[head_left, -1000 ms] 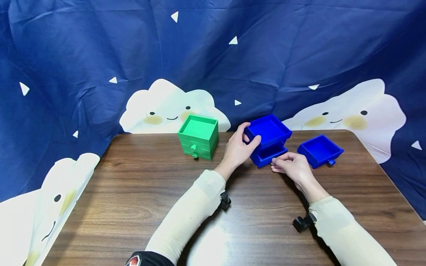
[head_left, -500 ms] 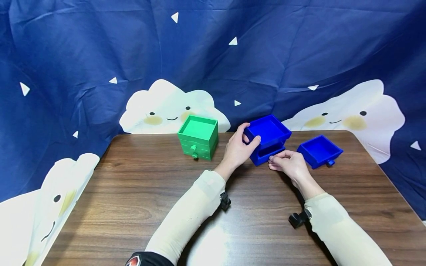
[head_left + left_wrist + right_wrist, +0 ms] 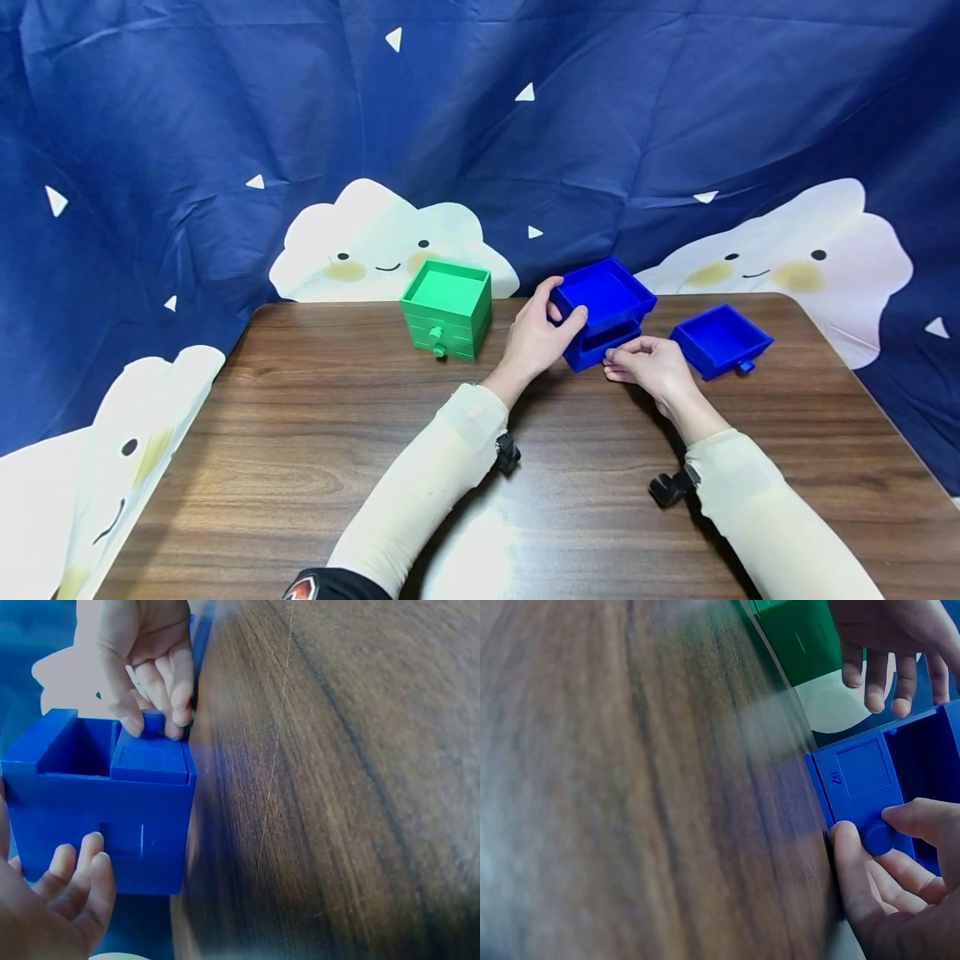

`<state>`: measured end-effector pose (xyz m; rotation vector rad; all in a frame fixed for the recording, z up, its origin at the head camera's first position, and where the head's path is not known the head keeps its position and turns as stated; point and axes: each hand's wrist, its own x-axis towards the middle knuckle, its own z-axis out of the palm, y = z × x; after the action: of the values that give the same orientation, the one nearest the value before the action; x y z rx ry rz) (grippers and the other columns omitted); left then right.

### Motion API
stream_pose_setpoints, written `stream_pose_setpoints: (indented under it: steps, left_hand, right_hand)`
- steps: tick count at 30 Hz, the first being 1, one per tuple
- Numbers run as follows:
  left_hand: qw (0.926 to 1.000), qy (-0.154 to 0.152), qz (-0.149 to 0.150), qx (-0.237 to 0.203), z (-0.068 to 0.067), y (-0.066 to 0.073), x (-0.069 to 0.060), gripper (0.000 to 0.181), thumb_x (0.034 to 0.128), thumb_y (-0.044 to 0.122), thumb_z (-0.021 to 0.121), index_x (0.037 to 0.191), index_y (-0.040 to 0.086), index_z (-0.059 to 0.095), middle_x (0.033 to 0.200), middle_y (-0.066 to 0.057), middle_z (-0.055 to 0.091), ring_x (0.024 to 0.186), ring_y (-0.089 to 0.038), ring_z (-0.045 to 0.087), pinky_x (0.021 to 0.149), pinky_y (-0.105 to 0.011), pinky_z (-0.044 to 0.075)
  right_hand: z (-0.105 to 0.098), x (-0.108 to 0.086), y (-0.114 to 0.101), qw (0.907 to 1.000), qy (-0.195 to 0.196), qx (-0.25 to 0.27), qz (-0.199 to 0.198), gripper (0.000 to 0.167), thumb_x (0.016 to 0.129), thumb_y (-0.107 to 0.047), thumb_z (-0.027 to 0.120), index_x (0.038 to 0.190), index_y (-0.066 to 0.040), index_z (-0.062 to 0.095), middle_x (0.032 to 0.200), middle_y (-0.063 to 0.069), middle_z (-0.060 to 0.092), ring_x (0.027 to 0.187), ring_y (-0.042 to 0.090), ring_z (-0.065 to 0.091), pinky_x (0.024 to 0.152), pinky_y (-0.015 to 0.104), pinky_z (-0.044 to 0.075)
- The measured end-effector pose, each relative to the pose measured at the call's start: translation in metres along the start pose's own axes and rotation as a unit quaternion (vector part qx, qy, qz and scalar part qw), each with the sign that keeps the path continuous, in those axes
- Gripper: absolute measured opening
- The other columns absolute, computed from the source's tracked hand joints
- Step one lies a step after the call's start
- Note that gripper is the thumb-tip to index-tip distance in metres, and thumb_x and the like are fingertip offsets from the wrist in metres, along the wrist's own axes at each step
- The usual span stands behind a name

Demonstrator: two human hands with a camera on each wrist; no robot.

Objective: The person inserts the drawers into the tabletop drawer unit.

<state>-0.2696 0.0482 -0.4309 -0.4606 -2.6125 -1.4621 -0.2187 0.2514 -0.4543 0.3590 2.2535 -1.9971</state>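
Observation:
A small blue drawer cabinet (image 3: 603, 293) with a tray-like top stands near the table's back edge. My left hand (image 3: 536, 333) holds its left side, thumb toward the front. The lower blue drawer (image 3: 861, 771) sits in the bottom slot, its front nearly level with the cabinet in the left wrist view. My right hand (image 3: 654, 371) pinches that drawer's round knob (image 3: 878, 837) between thumb and fingers. Above it the upper slot gapes, dark inside. A second blue drawer (image 3: 723, 340) lies on the table to the right, its knob facing front.
A green drawer cabinet (image 3: 447, 310) with two knobs stands left of the blue one, drawers in. The wooden table (image 3: 315, 467) reaches back to a dark blue curtain (image 3: 480, 125) printed with clouds. Each wrist wears a small black camera.
My right hand has moved a little to the left and away from me, pushing the lower drawer further into the blue cabinet. The left hand stays where it was.

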Motion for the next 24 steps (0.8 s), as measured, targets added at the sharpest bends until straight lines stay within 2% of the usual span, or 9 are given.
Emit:
stream_pose_setpoints:
  steps: [6, 9, 24]
  left_hand:
    - [1.0000, 0.000, -0.004, -0.003, 0.001, -0.001, 0.000, 0.062, 0.1009, 0.046, 0.068, 0.156, 0.025, 0.052, 0.103, -0.007, 0.067, 0.087, -0.017, 0.060, 0.075, -0.029, 0.046]
    - [1.0000, 0.001, -0.004, -0.005, 0.001, -0.001, 0.000, 0.062, 0.1009, 0.047, 0.068, 0.156, 0.025, 0.052, 0.103, -0.006, 0.066, 0.086, -0.017, 0.059, 0.074, -0.029, 0.047]
    - [0.9999, 0.000, -0.006, -0.010, 0.001, -0.001, 0.000, 0.062, 0.1010, 0.047, 0.068, 0.157, 0.025, 0.052, 0.103, -0.006, 0.066, 0.086, -0.017, 0.059, 0.075, -0.028, 0.046]
  right_hand:
    - [-0.005, -0.007, 0.002, 0.9999, -0.010, -0.011, -0.005, 0.037, 0.104, -0.003, 0.065, 0.131, 0.021, 0.059, 0.090, -0.004, 0.078, 0.080, 0.005, 0.078, 0.080, 0.025, 0.065]
    - [-0.007, -0.011, 0.003, 0.9997, -0.016, -0.007, -0.017, 0.042, 0.104, -0.001, 0.063, 0.137, 0.024, 0.055, 0.092, -0.004, 0.078, 0.081, 0.005, 0.078, 0.081, 0.026, 0.065]
    - [-0.024, -0.026, 0.006, 0.9979, -0.025, 0.008, -0.060, 0.037, 0.105, 0.001, 0.062, 0.131, 0.026, 0.055, 0.090, -0.004, 0.080, 0.082, 0.010, 0.079, 0.080, 0.028, 0.066]
